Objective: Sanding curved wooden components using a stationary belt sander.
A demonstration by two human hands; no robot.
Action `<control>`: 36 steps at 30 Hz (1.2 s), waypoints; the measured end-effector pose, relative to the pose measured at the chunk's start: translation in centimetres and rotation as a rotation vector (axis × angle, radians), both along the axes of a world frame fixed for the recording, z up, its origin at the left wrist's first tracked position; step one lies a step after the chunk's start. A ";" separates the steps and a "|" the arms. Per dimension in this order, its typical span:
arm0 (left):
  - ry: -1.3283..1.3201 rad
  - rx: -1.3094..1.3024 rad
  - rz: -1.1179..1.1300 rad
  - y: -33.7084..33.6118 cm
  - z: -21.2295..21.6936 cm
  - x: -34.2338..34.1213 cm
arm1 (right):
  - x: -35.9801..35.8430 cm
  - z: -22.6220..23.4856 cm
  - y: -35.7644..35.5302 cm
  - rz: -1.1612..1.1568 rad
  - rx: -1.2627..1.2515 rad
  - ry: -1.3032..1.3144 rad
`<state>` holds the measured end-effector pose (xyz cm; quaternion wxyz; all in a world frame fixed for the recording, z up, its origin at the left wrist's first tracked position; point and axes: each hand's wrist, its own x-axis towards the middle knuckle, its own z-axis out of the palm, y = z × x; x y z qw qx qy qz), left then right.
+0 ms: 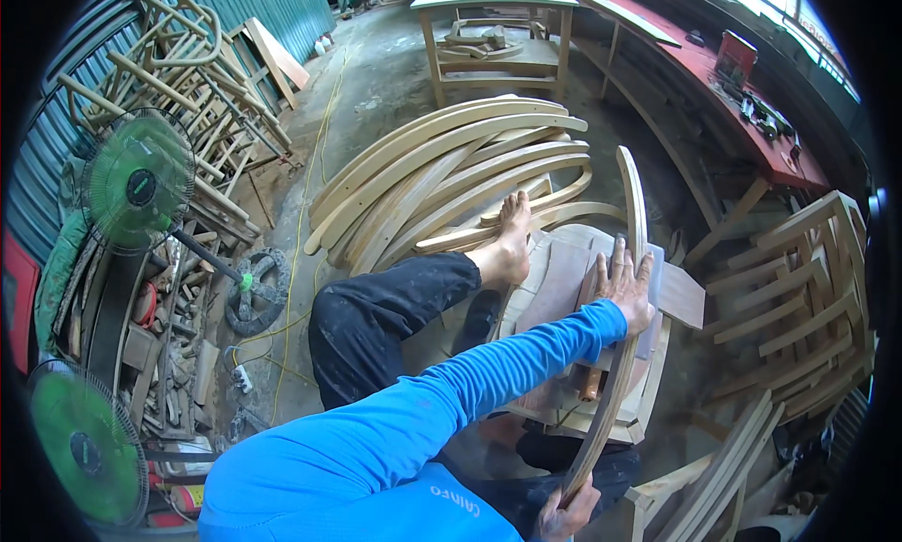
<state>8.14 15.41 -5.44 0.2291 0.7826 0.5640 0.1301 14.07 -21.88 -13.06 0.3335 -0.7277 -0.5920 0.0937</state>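
Note:
A long curved wooden strip lies lengthwise over a low wooden bench. My left hand rests on the strip and the boards beside it, fingers stretched out and spread. Down at the lower edge, my right hand is closed around the strip's near end. Under the strip shows a short brown wooden handle; whatever it belongs to is hidden. A translucent sheet sits beside the strip. My bare foot is up on the far left corner of the bench.
Curved wooden pieces are heaped beyond the bench. Slatted wooden frames stand at right, near a red-topped workbench with tools. Two green fans and wood scraps are at left. A yellow cord crosses the floor.

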 end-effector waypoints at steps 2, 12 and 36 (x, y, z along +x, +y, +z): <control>-0.002 -0.001 0.004 0.8 -0.3 0.3 | -0.8 -0.7 0.9 -0.070 0.053 0.071; 0.092 0.176 0.139 14.5 -0.3 -0.3 | 0.1 -1.6 13.6 -0.045 0.196 -0.110; -0.093 0.235 0.026 5.7 -0.2 1.7 | -0.8 -6.9 7.7 -0.137 0.212 -0.177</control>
